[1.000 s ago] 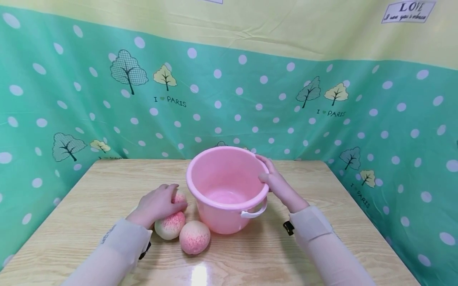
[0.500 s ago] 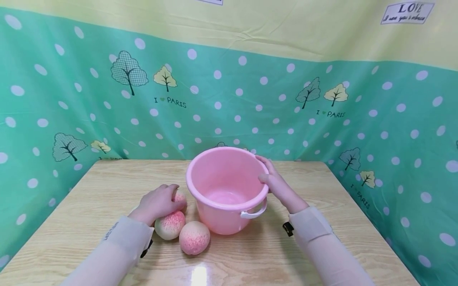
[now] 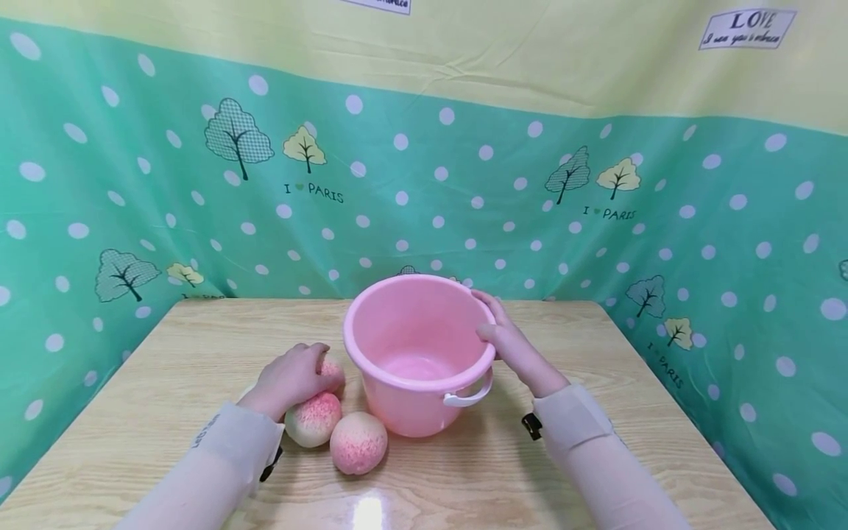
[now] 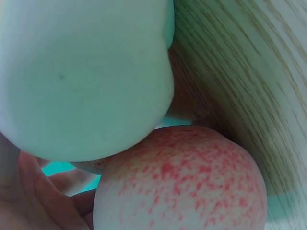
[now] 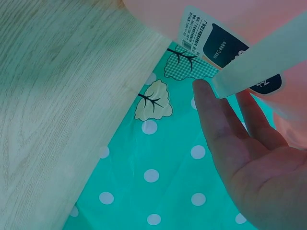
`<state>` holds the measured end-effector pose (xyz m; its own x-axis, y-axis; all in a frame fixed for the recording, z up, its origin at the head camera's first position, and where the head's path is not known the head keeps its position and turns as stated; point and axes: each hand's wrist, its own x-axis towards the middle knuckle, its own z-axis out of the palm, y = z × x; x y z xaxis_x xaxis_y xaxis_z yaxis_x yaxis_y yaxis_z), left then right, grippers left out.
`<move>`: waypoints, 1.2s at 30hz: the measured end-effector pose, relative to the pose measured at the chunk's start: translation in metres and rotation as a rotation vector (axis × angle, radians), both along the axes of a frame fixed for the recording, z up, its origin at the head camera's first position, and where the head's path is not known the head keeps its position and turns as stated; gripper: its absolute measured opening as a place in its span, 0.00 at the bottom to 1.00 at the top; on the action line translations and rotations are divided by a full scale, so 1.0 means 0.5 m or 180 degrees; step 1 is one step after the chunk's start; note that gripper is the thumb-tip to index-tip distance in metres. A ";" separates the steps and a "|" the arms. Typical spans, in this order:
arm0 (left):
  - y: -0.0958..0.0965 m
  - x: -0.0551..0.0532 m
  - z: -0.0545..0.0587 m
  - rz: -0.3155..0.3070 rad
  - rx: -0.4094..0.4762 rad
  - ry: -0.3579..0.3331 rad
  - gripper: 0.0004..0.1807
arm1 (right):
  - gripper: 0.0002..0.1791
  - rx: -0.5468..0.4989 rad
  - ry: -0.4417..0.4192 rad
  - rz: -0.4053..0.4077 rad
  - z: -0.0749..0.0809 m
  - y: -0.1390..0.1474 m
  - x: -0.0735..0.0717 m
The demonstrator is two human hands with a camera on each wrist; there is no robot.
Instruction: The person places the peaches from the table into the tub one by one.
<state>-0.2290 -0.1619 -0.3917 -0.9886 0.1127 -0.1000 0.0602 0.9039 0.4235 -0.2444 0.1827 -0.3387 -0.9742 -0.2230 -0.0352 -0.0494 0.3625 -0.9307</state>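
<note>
A pink bucket stands upright on the table, with a white handle hanging at its near right side. My right hand grips its right rim, thumb inside and fingers outside. Left of the bucket, my left hand holds a pink-and-white peach, the fingers curled over it and the thumb on the near side. Just in front sits a second peach, and a third peach lies nearer the bucket. Part of another pale peach peeks out behind the left hand; a pale peach fills much of the left wrist view.
The wood-grain table ends at a green dotted curtain at the back and both sides. In the right wrist view a label shows on the bucket's outer wall, partly covered by the handle.
Both hands, the bucket and the peaches keep their places. Only the head view has tilted up slightly.
</note>
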 end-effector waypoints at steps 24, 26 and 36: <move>-0.022 0.008 0.019 0.0037 -0.0145 0.0658 0.36 | 0.41 -0.0040 0.0010 0.0001 -0.001 0.000 -0.001; -0.022 0.011 0.023 0.0038 -0.0156 0.0683 0.37 | 0.41 -0.0038 0.0011 -0.0013 -0.002 0.000 -0.002; -0.018 0.026 0.045 0.0090 -0.0181 0.0737 0.37 | 0.42 -0.0030 -0.0008 -0.0033 -0.003 -0.001 -0.002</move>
